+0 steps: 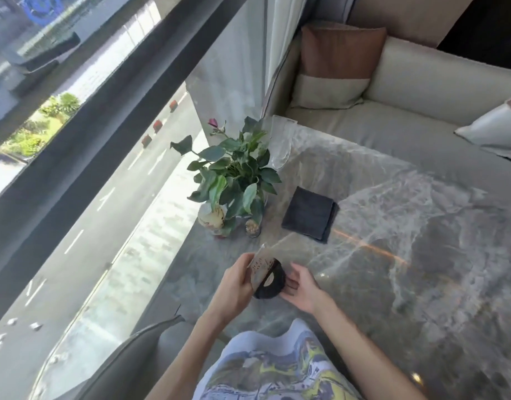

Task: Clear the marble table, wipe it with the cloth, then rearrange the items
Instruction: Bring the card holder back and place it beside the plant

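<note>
Placard stand (267,280): black round base, clear printed panel, lettering illegible. Lower centre of frame, at the near edge of the table (421,226).
Hands: left hand (237,281) grips the panel; right hand (302,287) touches the base, fingers relaxed.
Folded dark cloth (309,213): centre of frame.
Leafy plant (234,180): partly hides a bottle (211,217), label unreadable.
Surface: grey veined marble. Sofa (421,82) upper right.

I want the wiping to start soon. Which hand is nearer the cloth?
Right. The right hand lies just in front of the cloth, toward the person; the left hand is farther left, across the sign stand between them.
</note>
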The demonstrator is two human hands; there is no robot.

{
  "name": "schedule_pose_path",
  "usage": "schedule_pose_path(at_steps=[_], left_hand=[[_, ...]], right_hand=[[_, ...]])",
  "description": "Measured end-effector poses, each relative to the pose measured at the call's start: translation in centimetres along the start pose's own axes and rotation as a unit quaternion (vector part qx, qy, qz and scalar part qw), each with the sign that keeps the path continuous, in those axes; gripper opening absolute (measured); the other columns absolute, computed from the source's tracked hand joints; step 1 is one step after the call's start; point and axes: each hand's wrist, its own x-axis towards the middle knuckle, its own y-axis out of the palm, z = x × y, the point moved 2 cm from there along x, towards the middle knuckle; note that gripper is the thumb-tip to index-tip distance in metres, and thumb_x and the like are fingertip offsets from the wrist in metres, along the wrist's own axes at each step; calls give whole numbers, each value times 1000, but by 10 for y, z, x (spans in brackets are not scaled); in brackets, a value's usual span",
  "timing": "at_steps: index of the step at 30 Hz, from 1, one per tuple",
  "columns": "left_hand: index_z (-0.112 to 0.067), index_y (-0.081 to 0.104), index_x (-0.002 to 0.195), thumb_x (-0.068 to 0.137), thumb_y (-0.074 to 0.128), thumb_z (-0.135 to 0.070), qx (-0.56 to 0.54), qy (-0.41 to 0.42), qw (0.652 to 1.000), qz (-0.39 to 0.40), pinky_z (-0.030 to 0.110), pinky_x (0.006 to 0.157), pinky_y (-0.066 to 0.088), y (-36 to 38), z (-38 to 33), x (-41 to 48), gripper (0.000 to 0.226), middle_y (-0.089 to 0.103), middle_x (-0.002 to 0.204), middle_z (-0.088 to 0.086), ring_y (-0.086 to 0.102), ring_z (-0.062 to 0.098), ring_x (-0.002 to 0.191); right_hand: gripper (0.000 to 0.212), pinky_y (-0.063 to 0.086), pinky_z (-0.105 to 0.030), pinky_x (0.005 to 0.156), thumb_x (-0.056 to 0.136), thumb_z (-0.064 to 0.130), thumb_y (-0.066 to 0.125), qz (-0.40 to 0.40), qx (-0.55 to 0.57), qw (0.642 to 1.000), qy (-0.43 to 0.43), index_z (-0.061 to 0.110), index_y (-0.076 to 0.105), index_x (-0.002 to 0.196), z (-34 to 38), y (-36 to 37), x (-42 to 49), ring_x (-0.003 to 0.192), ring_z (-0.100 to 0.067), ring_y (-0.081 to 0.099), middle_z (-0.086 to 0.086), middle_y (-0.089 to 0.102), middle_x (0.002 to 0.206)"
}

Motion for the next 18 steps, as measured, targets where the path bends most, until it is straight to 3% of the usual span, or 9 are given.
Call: schedule_pose_path(at_steps=[2,6,11,15,18], left_hand=[[-14,56,119,92,47,-31,-22,-17,1000,-2,6,71,40,-11,8,6,33,63,106,-11,57,0,96],[-13,55,122,76,36,-58,-51,-37,998,-10,21,82,43,-34,16,17,67,62,110,-12,58,4,101],[-9,55,124,73,36,-55,-45,-34,998,-18,28,87,47,-53,33,36,71,62,116,-7,58,8,105],[-10,56,121,70,35,-56,-58,-35,998,-20,30,88,50,-60,39,42,72,64,114,-6,61,9,103],[-10,56,121,79,38,-42,-61,-35,997,-7,20,88,48,-58,45,44,56,64,117,-6,59,0,103]], right_hand=[[34,44,-32,81,93,40,49,-2,-16,1000,4,9,64,98,0,17,16,82,-20,53,-10,59,92],[50,36,-40,111,92,43,51,0,-60,998,3,10,56,130,-1,48,38,105,-24,56,-9,62,112],[53,35,-41,112,94,45,48,17,-75,997,3,9,51,132,4,77,45,125,-28,50,-14,56,134],[51,33,-41,113,97,44,43,18,-78,997,-6,8,50,133,5,90,49,125,-29,49,-15,54,135],[53,32,-40,114,98,46,38,14,-94,995,-12,9,51,134,4,96,54,116,-26,50,-13,55,135]])
